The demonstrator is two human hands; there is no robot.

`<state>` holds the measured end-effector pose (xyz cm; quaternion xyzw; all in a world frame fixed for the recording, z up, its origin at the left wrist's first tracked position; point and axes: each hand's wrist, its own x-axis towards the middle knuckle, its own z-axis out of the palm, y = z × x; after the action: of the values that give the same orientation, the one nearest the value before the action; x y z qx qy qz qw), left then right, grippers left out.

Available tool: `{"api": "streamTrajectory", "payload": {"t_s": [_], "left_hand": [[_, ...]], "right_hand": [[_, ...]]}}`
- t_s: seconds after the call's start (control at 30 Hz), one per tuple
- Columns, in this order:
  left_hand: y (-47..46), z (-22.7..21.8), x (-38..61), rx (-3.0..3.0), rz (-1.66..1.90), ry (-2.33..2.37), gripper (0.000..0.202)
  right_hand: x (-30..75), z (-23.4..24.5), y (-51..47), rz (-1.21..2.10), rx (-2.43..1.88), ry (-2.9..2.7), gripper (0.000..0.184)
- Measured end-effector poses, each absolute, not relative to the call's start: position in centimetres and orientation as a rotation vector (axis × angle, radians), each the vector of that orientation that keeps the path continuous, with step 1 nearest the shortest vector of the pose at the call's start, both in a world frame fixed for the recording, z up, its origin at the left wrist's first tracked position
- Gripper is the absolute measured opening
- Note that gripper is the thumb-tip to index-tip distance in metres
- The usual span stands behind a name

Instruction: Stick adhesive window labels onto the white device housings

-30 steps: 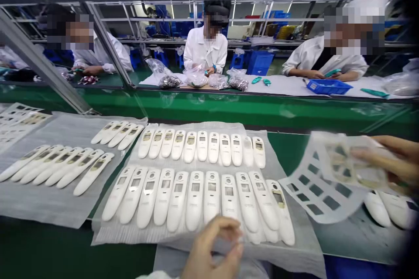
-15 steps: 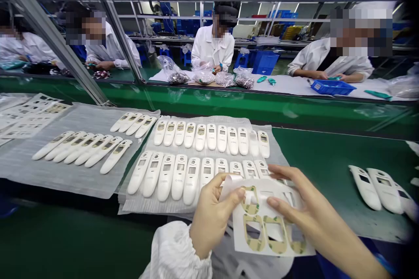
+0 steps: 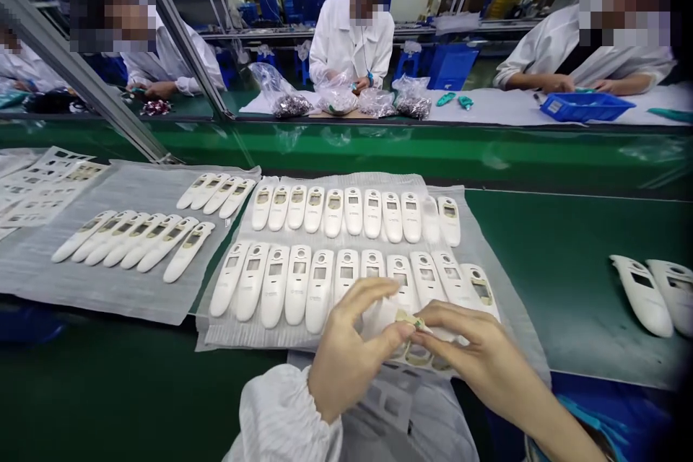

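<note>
W/ our L hand [image 3: 346, 350] & R hand [image 3: 484, 346] both pinching the bent sheet [image 3: 380, 314] at a sticker [image 3: 407, 319], it's btwn our hands, just our side of the shells [image 3: 318, 292], so we'd prob. do best to ease the edge up slowly & evenly, w/o stretching or creasing it.

The sticker sheet [image 3: 377, 316] is coloured white and patterned with tan rings [image 3: 416, 356]; its folded tan edge [image 3: 407, 318] is flecked with green. The casings [image 3: 275, 292] are finished in plain white, their windows seen as grey or dark, some being bordered in tan. The tabletop [image 3: 546, 253] is coloured deep green, the wrapping sheets [image 3: 522, 336] are tinted translucent grey-white, and the tray [image 3: 587, 108] is coloured bright blue. White is worn on the sleeve [image 3: 289, 411].
</note>
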<state>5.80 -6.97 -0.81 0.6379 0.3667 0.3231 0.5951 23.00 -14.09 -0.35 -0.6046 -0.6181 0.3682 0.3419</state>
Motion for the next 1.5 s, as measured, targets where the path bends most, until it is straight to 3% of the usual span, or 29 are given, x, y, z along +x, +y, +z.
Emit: {"api": "streamTrajectory", "payload": {"t_s": [0.1, 0.23, 0.33, 0.67, 0.87, 0.97, 1.13, 1.5], "left_hand": [[-6.7, -0.6, 6.3, 1.296, 0.657, 0.843, 0.019], [-6.8, -1.2, 7.8, 1.145, 0.692, 0.949, 0.019], [-6.9, -1.6, 8.8, 1.087, 0.655, 0.895, 0.020], [-6.6, -1.6, 10.7, 1.247, 0.527, 0.993, 0.041], [-6.6, -2.3, 11.1, 1.468, 0.306, 0.942, 0.039], [-7.1, -2.5, 11.8, 1.729, 0.259, 0.741, 0.031], [-8.2, -3.3, 13.6, 1.990, 0.515, 0.512, 0.020], [-7.8, -4.3, 15.6, 2.310, 0.530, 0.601, 0.018]], "right_hand": [[23.9, -0.4, -13.6, 0.958, -1.604, -1.625, 0.016], [24.8, -0.7, -13.9, 0.608, -1.635, -1.623, 0.028], [25.1, -1.0, -14.3, 0.439, -1.575, -1.635, 0.022], [26.2, -1.7, -15.4, -0.007, -1.449, -1.809, 0.036], [28.8, 0.0, -17.2, 0.490, -1.438, -1.522, 0.005], [31.9, -0.1, -15.8, 0.823, -1.674, -1.199, 0.020], [36.8, -2.9, -11.0, 1.228, -1.762, -0.939, 0.025], [37.6, -4.7, -8.7, 1.366, -1.655, -1.043, 0.028]]}}
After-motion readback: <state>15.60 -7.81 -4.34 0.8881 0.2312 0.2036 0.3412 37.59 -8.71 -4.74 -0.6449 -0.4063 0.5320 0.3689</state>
